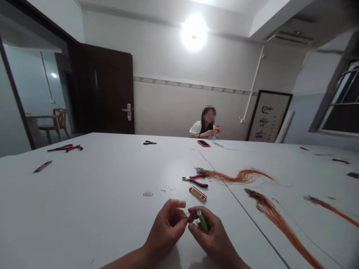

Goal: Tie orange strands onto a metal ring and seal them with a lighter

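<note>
My left hand (167,226) is closed in a pinch, thumb against fingers, on a small thin metal hook (188,215). A pale wrap covers the tip of its index finger. Close beside it, my right hand (215,233) is curled around a slim green tool (203,223) with a silver metal end; its exact kind is unclear. The right fingertips come near the hook, and I cannot tell if they touch it. Just beyond the hands lie a gold-and-red patterned case (198,194) and red-and-black pliers (196,181).
Bundles of orange line with metal hooks (238,176) (283,220) (333,209) lie to the right. More pliers (66,148) (149,142) rest farther off. A small pink piece (147,194) and a phone (203,143) are on the white table (106,209). A person (206,125) sits across, holding a bottle (216,132).
</note>
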Demonstrator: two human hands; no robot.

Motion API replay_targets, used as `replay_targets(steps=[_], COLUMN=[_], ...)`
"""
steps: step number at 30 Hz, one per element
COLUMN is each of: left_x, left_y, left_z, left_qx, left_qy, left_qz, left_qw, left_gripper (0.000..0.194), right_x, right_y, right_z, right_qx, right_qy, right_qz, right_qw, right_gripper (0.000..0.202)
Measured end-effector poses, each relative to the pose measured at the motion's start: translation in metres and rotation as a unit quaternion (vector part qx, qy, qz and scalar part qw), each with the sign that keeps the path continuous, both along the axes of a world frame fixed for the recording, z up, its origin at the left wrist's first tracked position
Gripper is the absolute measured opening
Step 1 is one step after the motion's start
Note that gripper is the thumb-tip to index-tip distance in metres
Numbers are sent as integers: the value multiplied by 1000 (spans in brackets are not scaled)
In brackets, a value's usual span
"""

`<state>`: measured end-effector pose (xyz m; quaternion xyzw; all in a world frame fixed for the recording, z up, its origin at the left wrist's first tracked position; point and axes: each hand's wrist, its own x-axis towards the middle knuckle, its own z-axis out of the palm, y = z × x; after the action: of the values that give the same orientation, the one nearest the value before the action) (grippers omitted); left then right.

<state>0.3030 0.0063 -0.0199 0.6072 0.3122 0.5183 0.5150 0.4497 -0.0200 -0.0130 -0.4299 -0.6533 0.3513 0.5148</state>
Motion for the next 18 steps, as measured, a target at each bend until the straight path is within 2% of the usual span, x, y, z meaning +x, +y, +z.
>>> replay_targets(steps=[11,18], left_x=[3,8], left_y=[-8,-18], left_z=[10,20], left_qx=[-20,-71], left_qy=[16,-25], left_qz=[4,-26], left_qw=[1000,997], left_gripper=[25,29], right_x=[-2,-1], right_y=[1,-7], right_z=[1,4], right_qx=[-11,8], right_qy=[42,67], right_qz=[-14,-17], right_qw=[999,998], right_gripper=[14,23])
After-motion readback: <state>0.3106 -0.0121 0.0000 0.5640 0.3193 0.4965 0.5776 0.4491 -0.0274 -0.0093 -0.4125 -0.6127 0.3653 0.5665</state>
